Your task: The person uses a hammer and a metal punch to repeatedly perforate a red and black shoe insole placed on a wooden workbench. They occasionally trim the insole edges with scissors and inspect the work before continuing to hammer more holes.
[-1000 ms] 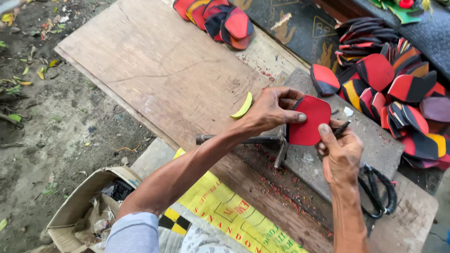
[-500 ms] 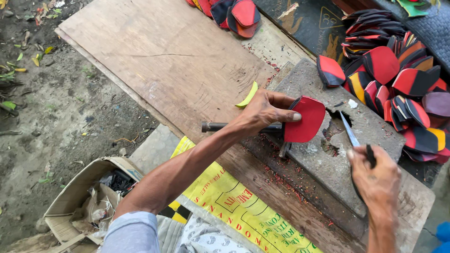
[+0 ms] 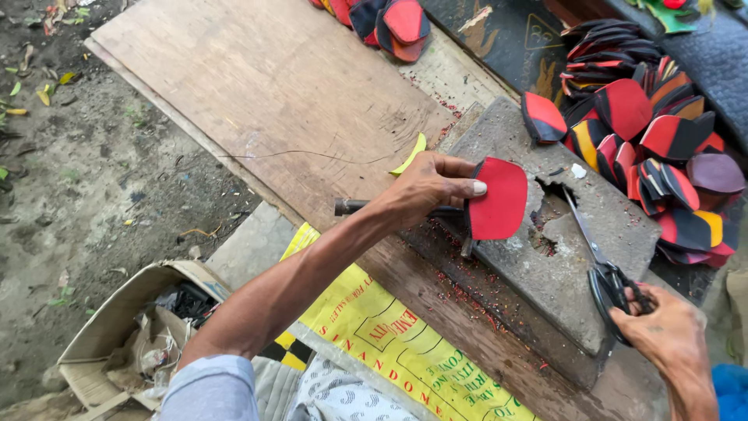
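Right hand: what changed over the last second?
The right hand let go of the red piece, drew back toward the person and took the scissors by the handles; their blades lie on the grey slab. The left hand stayed put, holding the red piece at the slab's edge. The pile of cut pieces is unchanged.

Left hand pinches red piece; right hand grips scissors.
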